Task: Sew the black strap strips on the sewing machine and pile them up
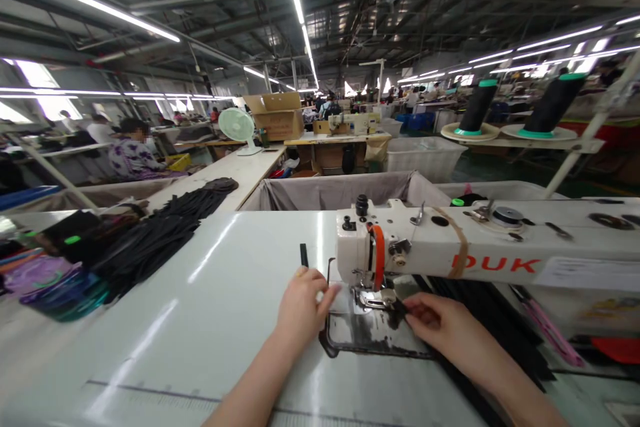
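Note:
A white sewing machine with an orange guard at its head stands on the table before me. My left hand is closed just left of the needle area. A short end of a black strip sticks out beyond its fingers; the rest of that piece is hidden. To the right of the presser foot, my right hand pinches black strip material. This runs from the foot, under that hand, towards the table's front edge. Beneath the machine arm lies a bundle of black strips.
Pink-handled snips lie right of the bundle. Black strips are piled at the left, beside a purple and blue bundle. Two black thread cones stand at the right. A fabric-lined bin is behind the table. Another person sits far left.

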Demonstrator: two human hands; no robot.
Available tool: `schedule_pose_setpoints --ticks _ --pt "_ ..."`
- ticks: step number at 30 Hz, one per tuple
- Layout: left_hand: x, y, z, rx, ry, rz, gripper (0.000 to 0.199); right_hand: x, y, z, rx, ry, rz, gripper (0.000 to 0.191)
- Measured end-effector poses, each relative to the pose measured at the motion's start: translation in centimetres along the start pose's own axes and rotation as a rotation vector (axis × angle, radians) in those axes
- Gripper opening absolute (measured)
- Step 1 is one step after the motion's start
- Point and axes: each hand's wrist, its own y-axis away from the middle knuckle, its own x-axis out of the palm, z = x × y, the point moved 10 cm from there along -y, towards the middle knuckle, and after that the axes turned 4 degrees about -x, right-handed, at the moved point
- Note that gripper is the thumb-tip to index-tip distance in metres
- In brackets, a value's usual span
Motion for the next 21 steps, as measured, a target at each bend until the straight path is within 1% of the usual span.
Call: schedule_pose_setpoints --ticks 1,2,3,4,5,6,7,9,11,12,13,14,15,16,17,18,19,21 --pt "1.8 0.3 -0.2 -0.067 0.192 0.140 0.038 1.5 0.2 1.0 -0.030 -0.222 0.093 0.013" --pt "4.0 1.0 -0.4 -0.166 0.410 0.308 0.037 2.9 0.5 2.1 -0.052 -0.392 0.181 0.016" --pt "6.3 1.9 -1.2 -0.228 0.604 0.499 0.039 4.0 0.9 3.1 -0.065 -0.505 0.248 0.020" --pt "7.5 2.5 -1.6 -0.288 0.740 0.586 0.041 5.0 1.2 3.9 -0.069 -0.573 0.295 0.020" --pt "8.3 2.9 -1.6 -0.348 0.822 0.630 0.044 5.6 1.3 4.6 -0.077 -0.593 0.322 0.015" --pt "8.6 3.0 -1.3 -0.391 0.871 0.632 0.044 5.7 1.4 5.2 -0.109 -0.571 0.316 0.010" --pt "8.5 2.9 -0.6 -0.425 0.892 0.598 0.044 5.5 1.4 5.9 -0.179 -0.506 0.291 0.010" --pt "8.2 2.4 0.5 -0.453 0.909 0.535 0.040 4.4 1.7 8.0 -0.430 -0.282 0.192 0.021" --pt "8.1 2.1 1.1 -0.443 0.908 0.514 0.029 3.7 2.8 10.1 -0.703 0.005 0.064 0.032" --pt "8.1 2.0 1.1 -0.423 0.881 0.498 0.022 3.7 3.5 10.7 -0.802 0.143 -0.003 0.036" --pt "7.9 1.8 1.1 -0.386 0.825 0.453 0.016 3.9 4.0 11.0 -0.861 0.264 -0.070 0.039" --pt "7.3 1.5 1.1 -0.331 0.738 0.374 0.017 4.2 4.4 11.0 -0.886 0.367 -0.138 0.041" --pt "6.4 1.2 0.9 -0.262 0.621 0.275 0.023 4.6 4.6 10.9 -0.891 0.450 -0.202 0.043" --pt "5.4 1.1 0.5 -0.187 0.485 0.175 0.028 4.9 4.8 10.7 -0.888 0.511 -0.260 0.044" --pt "4.5 1.1 0.0 -0.115 0.344 0.095 0.029 5.4 5.0 10.5 -0.877 0.557 -0.311 0.045" --pt "4.0 1.2 -0.7 -0.050 0.218 0.053 0.026 5.7 5.1 10.3 -0.866 0.590 -0.358 0.045" --pt "3.8 1.4 -1.2 0.002 0.119 0.043 0.020 6.1 5.1 10.1 -0.853 0.613 -0.396 0.046" --pt "4.0 1.6 -2.1 0.082 0.013 0.076 0.011 6.6 4.9 9.8 -0.822 0.644 -0.436 0.049"
